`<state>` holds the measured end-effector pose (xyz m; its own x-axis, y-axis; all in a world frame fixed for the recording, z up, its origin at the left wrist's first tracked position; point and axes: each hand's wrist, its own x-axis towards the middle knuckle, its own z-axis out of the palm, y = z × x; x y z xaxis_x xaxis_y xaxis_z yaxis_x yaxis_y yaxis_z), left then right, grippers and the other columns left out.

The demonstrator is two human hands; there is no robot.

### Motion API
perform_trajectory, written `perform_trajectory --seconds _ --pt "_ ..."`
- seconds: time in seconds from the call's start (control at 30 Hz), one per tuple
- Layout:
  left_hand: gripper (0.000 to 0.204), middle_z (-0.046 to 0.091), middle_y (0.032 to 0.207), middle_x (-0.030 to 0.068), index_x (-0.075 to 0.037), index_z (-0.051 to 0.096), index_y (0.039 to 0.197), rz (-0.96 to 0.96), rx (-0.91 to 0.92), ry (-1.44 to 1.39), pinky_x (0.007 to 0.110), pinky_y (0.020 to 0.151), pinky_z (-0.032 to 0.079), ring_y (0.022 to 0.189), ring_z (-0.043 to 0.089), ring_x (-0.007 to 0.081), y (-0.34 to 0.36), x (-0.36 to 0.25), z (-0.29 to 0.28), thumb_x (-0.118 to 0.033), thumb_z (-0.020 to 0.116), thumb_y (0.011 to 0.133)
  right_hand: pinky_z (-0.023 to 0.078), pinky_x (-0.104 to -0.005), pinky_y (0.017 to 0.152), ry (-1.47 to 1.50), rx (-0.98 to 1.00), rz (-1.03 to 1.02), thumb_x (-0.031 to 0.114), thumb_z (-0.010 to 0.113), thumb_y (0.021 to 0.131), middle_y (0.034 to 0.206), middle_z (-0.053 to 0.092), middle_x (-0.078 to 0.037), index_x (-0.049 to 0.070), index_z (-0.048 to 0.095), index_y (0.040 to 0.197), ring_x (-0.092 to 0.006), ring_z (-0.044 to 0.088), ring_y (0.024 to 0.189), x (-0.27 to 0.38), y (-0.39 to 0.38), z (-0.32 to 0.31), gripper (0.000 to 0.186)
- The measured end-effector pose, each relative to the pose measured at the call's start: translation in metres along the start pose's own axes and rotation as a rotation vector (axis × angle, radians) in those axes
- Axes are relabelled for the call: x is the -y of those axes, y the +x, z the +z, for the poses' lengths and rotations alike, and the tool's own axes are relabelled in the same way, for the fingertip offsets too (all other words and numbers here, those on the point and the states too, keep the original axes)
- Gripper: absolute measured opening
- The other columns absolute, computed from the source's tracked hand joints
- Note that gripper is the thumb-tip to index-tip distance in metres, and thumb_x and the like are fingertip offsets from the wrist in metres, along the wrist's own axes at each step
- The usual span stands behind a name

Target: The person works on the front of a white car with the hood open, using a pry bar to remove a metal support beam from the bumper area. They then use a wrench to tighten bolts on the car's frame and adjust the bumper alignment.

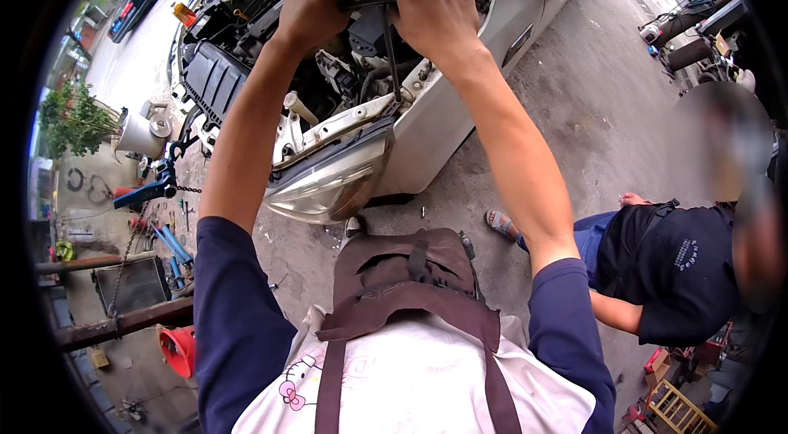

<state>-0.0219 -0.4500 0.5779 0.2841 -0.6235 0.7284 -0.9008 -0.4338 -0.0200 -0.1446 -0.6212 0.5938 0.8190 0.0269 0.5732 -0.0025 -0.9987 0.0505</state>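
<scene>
Both my arms reach out over the open engine bay [332, 77] of a white car [484, 64]. My left hand [312, 13] is closed around one end of a dark metal bar [369, 2]. Its other end runs into my right hand [437, 17], whose fingers are curled over it. From beside my right hand a thin dark rod [392, 60] slants toward the front edge of the bay; whether it joins the bar, I cannot tell. Below the rod lies the clear headlight [332, 183]. A black ribbed cover [215, 81] sits at the left of the bay.
At right, a person in a black shirt [677, 270] is close to my right arm. A blue metal tool [148, 192], a red bucket [177, 350] and a rusty beam [123, 327] stand at left. An orange container [185, 15] rests by the bay's far-left edge.
</scene>
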Motion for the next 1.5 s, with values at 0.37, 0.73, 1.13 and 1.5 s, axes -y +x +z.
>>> perform_trajectory --seconds 0.37,0.73,1.13,1.5 --pt "0.042 0.066 0.085 0.0099 -0.005 0.066 0.107 0.205 -0.064 -0.265 0.038 0.061 0.051 0.070 0.065 0.0296 0.012 0.022 0.024 0.003 0.064 0.066 0.041 -0.0366 0.075 -0.240 -0.009 0.129 0.020 0.058 0.081 0.081 0.068 -0.008 0.009 0.066 0.087 -0.0234 0.063 0.081 0.013 -0.009 -0.008 0.015" --pt "0.028 0.066 0.092 0.0138 -0.007 0.067 0.101 0.179 0.240 -0.387 0.042 0.067 0.051 0.080 0.064 0.0380 0.021 0.015 0.022 0.002 0.059 0.076 0.037 -0.0404 0.089 -0.340 0.096 0.123 0.023 0.057 0.082 0.098 0.065 -0.012 0.004 0.066 0.098 -0.0255 0.058 0.101 0.039 -0.009 -0.032 0.027" --pt "0.030 0.065 0.084 0.0163 -0.006 0.067 0.102 0.180 0.221 -0.481 0.040 0.062 0.048 0.073 0.063 0.0365 0.019 0.021 0.009 0.003 0.058 0.074 0.046 -0.0485 0.079 1.377 -0.011 -0.879 0.030 0.063 0.090 0.096 0.063 -0.022 0.003 0.060 0.114 -0.0400 0.060 0.092 0.229 0.011 -0.157 0.036" --pt "0.025 0.067 0.081 0.0152 -0.006 0.068 0.101 0.200 0.240 -0.436 0.039 0.063 0.049 0.073 0.066 0.0328 0.028 -0.001 0.004 -0.001 0.059 0.077 0.045 -0.0472 0.081 1.308 -0.079 -0.870 0.029 0.062 0.089 0.094 0.064 -0.019 0.005 0.062 0.110 -0.0371 0.061 0.092 0.214 -0.008 -0.182 0.032"
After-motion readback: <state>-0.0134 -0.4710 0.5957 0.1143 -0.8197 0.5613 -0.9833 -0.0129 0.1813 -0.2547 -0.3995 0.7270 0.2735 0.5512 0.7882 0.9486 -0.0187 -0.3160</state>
